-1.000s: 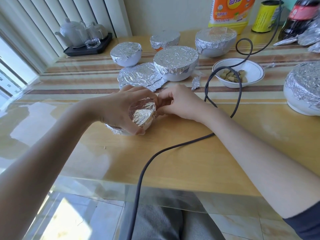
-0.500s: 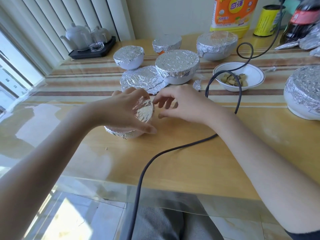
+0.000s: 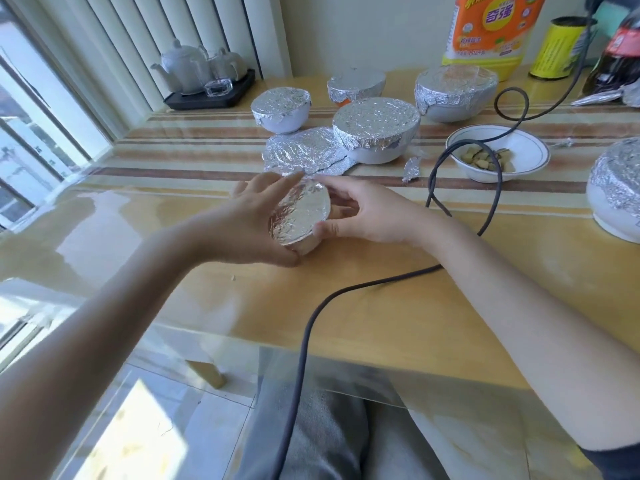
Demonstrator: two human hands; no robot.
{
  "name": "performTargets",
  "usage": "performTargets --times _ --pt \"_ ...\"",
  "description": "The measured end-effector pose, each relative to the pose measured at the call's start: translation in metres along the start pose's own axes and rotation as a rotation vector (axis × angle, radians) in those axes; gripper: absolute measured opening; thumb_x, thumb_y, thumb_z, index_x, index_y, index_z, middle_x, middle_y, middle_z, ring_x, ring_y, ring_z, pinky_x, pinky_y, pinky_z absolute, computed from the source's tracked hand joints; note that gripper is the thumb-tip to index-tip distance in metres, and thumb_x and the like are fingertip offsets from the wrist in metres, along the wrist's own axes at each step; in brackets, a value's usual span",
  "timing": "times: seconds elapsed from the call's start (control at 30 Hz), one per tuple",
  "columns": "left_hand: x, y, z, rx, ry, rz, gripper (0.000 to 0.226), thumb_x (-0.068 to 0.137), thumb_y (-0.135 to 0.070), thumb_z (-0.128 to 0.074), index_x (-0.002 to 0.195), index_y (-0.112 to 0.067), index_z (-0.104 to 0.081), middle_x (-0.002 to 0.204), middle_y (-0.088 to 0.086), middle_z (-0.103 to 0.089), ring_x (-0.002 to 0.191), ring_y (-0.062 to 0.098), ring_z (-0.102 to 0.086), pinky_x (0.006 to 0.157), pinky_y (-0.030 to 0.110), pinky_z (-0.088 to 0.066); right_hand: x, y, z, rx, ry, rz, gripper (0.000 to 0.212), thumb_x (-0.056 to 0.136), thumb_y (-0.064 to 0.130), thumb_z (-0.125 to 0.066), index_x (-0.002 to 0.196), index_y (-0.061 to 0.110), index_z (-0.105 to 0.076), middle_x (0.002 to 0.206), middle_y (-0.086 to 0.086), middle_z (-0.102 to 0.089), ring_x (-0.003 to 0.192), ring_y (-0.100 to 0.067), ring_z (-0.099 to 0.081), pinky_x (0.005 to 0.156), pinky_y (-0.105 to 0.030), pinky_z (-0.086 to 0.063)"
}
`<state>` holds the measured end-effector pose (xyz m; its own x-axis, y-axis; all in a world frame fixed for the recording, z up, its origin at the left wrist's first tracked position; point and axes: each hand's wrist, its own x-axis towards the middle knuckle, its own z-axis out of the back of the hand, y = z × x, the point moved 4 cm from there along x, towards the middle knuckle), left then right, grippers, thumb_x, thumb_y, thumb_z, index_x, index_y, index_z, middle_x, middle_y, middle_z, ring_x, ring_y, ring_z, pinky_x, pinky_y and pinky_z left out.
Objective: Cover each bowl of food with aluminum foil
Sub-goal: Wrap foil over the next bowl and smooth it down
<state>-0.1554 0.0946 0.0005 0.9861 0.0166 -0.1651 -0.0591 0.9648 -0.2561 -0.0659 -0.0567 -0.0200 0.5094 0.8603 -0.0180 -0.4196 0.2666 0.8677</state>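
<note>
Six foil-covered bowls point(image 3: 300, 216), one uncovered bowl point(image 3: 519, 147).

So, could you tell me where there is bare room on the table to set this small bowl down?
Bare wood lies near the front edge left of the black cable, and between that cable and the big foil-covered bowl at right. The far middle is crowded: covered bowls, a foil sheet, the uncovered bowl.
</note>
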Motion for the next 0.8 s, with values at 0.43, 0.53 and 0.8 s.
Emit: performTargets --times 0.43,0.53,0.8 --pt "0.011 0.017 -0.024 -1.536 -0.643 0.312 0.056 0.104 -0.042 -0.026 0.110 -0.005 -0.067 0.105 0.012 -0.072 0.097 0.023 -0.068 0.091 0.036 -0.053 0.018 0.022 -0.046 0.616 -0.749 -0.235 0.028 0.101 0.032 -0.039 0.105 0.016 -0.062 0.081 0.012 -0.053 0.081 -0.009 -0.051 0.070 -0.024 -0.036" --pt "0.010 0.014 -0.025 -1.570 -0.612 0.317 0.058 0.103 -0.043 -0.027 0.095 -0.005 -0.070 0.083 0.011 -0.075 0.077 0.022 -0.071 0.071 0.028 -0.056 0.021 0.014 -0.048 0.619 -0.814 -0.294 0.033 0.100 0.028 -0.039 0.070 0.016 -0.047 0.061 0.006 -0.043 0.056 -0.010 -0.040 0.052 -0.025 -0.030" --pt "0.001 0.002 -0.030 -1.581 -0.905 0.553 0.051 0.104 -0.036 -0.029 0.084 -0.012 -0.069 0.076 0.004 -0.072 0.070 0.019 -0.068 0.063 0.024 -0.052 0.036 0.013 -0.038 0.537 -0.632 -0.328 0.056 0.097 0.062 -0.019 0.088 0.023 -0.058 0.087 0.001 -0.058 0.080 -0.014 -0.054 0.073 -0.032 -0.043"
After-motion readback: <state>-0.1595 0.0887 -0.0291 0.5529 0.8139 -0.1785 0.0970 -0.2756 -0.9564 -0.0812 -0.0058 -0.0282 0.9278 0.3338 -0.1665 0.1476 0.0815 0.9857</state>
